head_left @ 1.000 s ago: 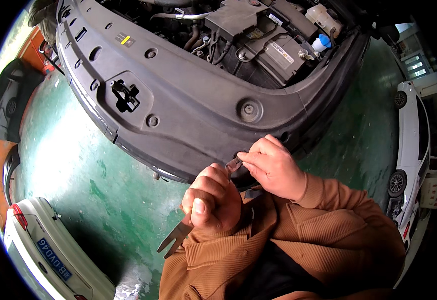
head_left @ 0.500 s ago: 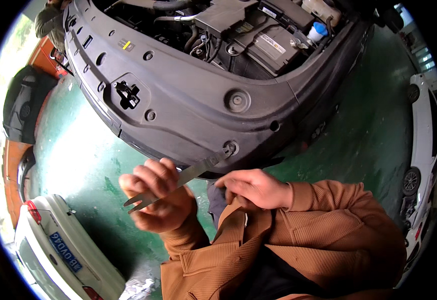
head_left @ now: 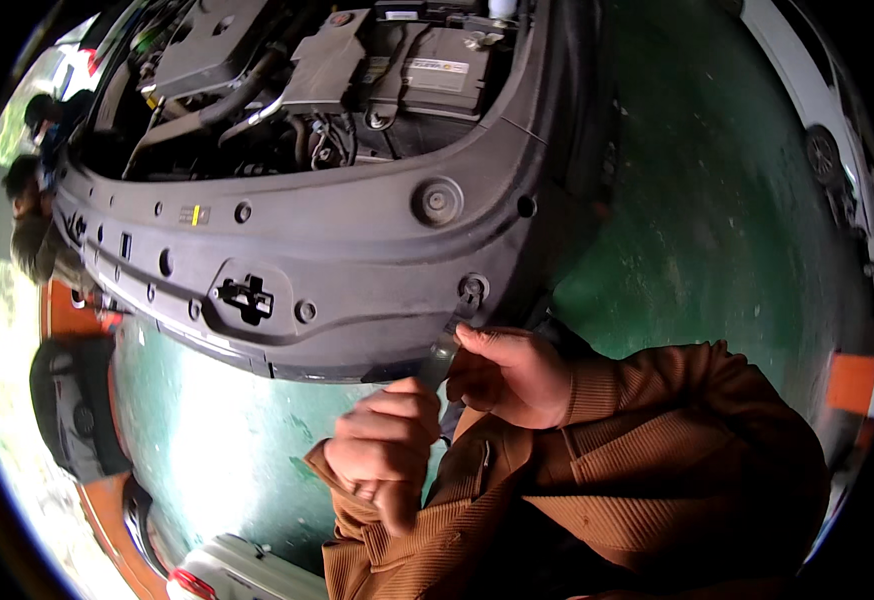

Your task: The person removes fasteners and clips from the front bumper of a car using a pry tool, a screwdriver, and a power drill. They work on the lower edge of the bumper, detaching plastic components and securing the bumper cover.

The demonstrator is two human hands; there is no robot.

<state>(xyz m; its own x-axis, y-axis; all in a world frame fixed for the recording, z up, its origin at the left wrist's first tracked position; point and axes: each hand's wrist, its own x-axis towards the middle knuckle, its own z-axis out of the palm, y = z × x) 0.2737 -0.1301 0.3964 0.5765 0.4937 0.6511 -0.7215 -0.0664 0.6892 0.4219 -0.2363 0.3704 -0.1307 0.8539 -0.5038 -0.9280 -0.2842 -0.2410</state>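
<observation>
A flat metal forked trim pry tool (head_left: 443, 360) runs slanting up from my hands, its far tip at a round clip (head_left: 472, 288) in the dark plastic front cover (head_left: 367, 260) of a car. My left hand (head_left: 385, 450) is closed in a fist round its lower part, hiding the near forked end. My right hand (head_left: 513, 376) grips the blade higher up, thumb pressed along it and fingers curled beneath. Whether the tip is under the clip's head or only touching it, I cannot tell.
Beyond the cover lies the open engine bay with a battery (head_left: 437, 72) and hoses. Two people (head_left: 42, 225) are at the car's far left side. A white car (head_left: 242, 570) stands behind at lower left, another white car (head_left: 807, 70) at right. The floor (head_left: 677, 250) is green.
My right hand has come onto the tool and grips it. My left hand moved right and down, closing into a fist, and the tool stands steeper. The view has shifted toward the car's left side.
</observation>
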